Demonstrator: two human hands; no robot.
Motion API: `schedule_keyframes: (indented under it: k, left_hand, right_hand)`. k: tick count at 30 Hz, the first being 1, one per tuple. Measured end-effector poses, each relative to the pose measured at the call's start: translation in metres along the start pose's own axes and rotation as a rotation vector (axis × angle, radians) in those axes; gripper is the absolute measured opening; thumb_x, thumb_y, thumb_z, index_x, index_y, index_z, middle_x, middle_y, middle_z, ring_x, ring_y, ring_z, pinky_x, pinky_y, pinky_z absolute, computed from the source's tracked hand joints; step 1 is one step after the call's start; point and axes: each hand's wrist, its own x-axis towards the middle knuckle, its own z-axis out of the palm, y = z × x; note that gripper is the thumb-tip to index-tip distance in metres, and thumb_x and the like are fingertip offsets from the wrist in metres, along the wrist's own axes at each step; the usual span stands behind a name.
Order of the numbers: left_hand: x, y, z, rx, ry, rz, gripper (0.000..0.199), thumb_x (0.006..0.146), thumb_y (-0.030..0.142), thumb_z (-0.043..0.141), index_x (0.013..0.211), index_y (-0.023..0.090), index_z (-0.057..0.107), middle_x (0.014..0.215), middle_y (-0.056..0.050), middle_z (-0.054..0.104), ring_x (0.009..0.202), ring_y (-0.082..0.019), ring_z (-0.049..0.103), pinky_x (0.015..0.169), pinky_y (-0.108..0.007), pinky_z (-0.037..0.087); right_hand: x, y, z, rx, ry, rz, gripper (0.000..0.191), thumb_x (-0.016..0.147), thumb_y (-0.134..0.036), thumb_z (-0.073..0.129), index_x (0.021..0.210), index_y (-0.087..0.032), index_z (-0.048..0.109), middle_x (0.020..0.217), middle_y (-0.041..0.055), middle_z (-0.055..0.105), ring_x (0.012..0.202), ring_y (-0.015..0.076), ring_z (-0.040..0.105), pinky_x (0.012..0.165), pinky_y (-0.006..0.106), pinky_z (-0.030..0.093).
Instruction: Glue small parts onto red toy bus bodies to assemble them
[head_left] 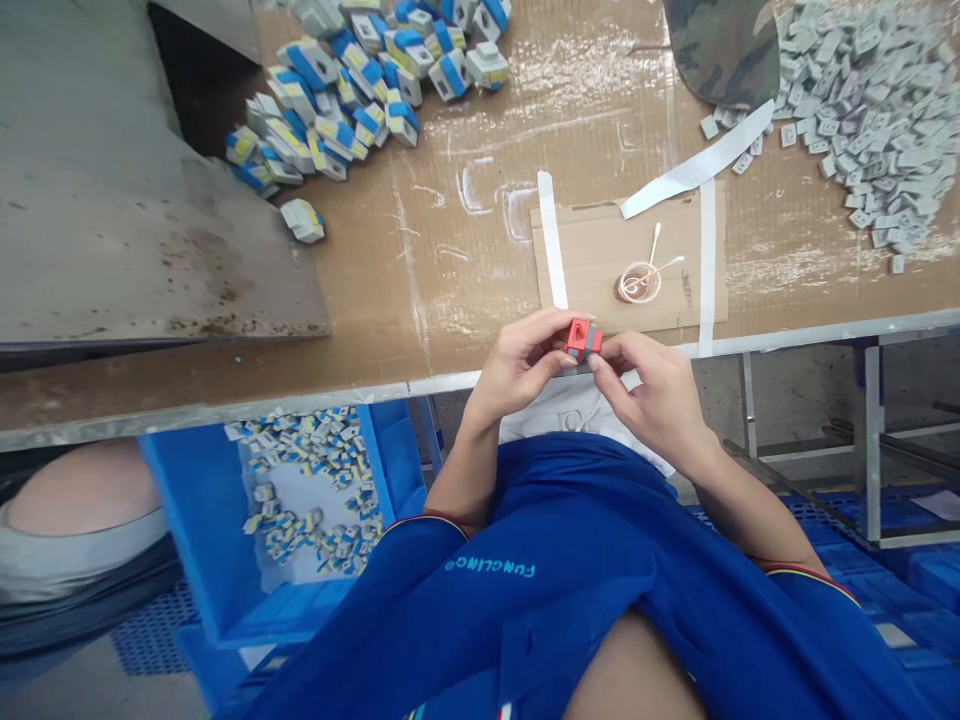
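Observation:
Between both hands, close to the table's front edge, is a small red plastic block with a grey band (581, 340). My left hand (521, 362) pinches its left side with thumb and fingers. On the other side, the fingertips of my right hand (651, 385) close on the block's right end. Just beyond the hands stands a small clear cup (639, 284) with brownish liquid, and cotton swabs (654, 245) lean out of it. The cup rests on a cardboard piece (600, 240) fixed with white tape strips.
White blocks with blue and yellow parts (352, 90) are heaped at the back left, beside a metal panel (135, 200). Many small grey pieces (870, 120) lie at the right, near a camouflage cap brim (724, 50). Below left is a blue crate (195, 530) of similar blocks; another person's limb (86, 490) shows.

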Motion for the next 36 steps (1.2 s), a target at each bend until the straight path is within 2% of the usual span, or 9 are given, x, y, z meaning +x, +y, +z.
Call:
schedule_keyframes:
  k: [6,14,17,22,28,36]
  left_hand:
    - [-0.001,-0.001,-0.001,-0.065,0.003,-0.025,0.036,0.098,0.037,0.072,0.130,0.023,0.075,0.115,-0.009,0.077,0.104,-0.020,0.073,0.090,-0.031,0.059]
    - [-0.004,-0.002,0.002,-0.204,-0.013,-0.027,0.038,0.097,0.026,0.073,0.135,0.029,0.072,0.130,-0.009,0.077,0.111,-0.020,0.076,0.096,-0.032,0.062]
    - [-0.004,-0.003,0.001,-0.207,-0.010,-0.027,0.036,0.095,0.024,0.076,0.131,0.029,0.074,0.129,-0.008,0.078,0.115,-0.022,0.076,0.099,-0.033,0.062]
    - [-0.004,-0.005,-0.002,-0.213,-0.035,-0.061,0.034,0.093,0.030,0.078,0.128,0.027,0.076,0.126,-0.010,0.079,0.115,-0.024,0.077,0.099,-0.036,0.063]
    - [-0.005,-0.005,-0.005,-0.184,-0.033,-0.062,0.035,0.093,0.035,0.079,0.127,0.025,0.077,0.124,-0.012,0.080,0.115,-0.025,0.076,0.100,-0.038,0.062]
    - [-0.005,-0.005,-0.005,-0.144,-0.026,-0.034,0.034,0.093,0.035,0.079,0.126,0.027,0.077,0.123,-0.010,0.080,0.113,-0.024,0.076,0.099,-0.037,0.061]
  right_hand:
    - [0.001,-0.001,0.001,0.008,0.017,-0.057,0.013,0.099,-0.019,0.061,0.086,-0.022,0.060,0.076,-0.0010,0.066,0.065,0.0129,0.062,0.062,0.027,0.048]
    - [-0.003,0.000,0.011,0.132,0.187,-0.060,0.012,0.097,-0.016,0.066,0.090,-0.024,0.060,0.081,-0.0018,0.066,0.072,0.0140,0.062,0.066,0.029,0.051]
    - [-0.005,0.000,0.014,0.139,0.190,-0.076,0.011,0.096,-0.016,0.066,0.091,-0.024,0.061,0.083,-0.0008,0.068,0.073,0.0150,0.063,0.066,0.031,0.051]
    - [-0.005,0.003,0.014,0.134,0.179,-0.124,0.015,0.097,-0.015,0.064,0.086,-0.025,0.059,0.079,-0.0001,0.067,0.073,0.0168,0.064,0.065,0.032,0.050]
    - [-0.003,0.004,0.015,0.149,0.158,-0.137,0.018,0.097,-0.016,0.063,0.083,-0.025,0.056,0.075,-0.0016,0.063,0.068,0.0149,0.060,0.059,0.030,0.045]
    - [-0.004,0.007,0.017,0.164,0.170,-0.166,0.018,0.096,-0.013,0.064,0.084,-0.024,0.057,0.074,-0.0024,0.061,0.068,0.0138,0.059,0.060,0.028,0.045]
